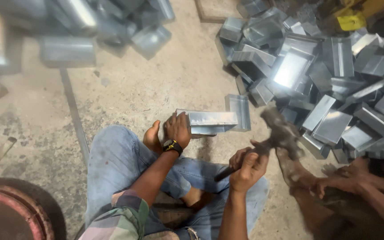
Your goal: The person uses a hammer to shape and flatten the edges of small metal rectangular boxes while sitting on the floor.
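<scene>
The left hand (178,129) presses down on the left end of a bent sheet-metal piece (212,121) that lies on the concrete floor (147,89), fingers curled over its near edge and gripping it. The piece sits just ahead of the person's bare foot (152,137) and crossed legs in blue jeans (116,164). Its long axis runs left to right across the view, and at its right end a shorter flap turns away from the person, making an L shape; the folded edge faces up. The right hand (246,169) is wrapped tight round the dark handle of a hammer (281,133), whose head is raised, blurred, above and to the right of the piece, not touching it. Bare floor lies open to the left of and beyond the piece. To the right a heap of metal boxes (330,75) crowds in close, its nearest pieces just beside the flap. Another heap (90,26) lies at the far left, well apart. A second person's arm (334,186) reaches in at the lower right, near the hammer.
</scene>
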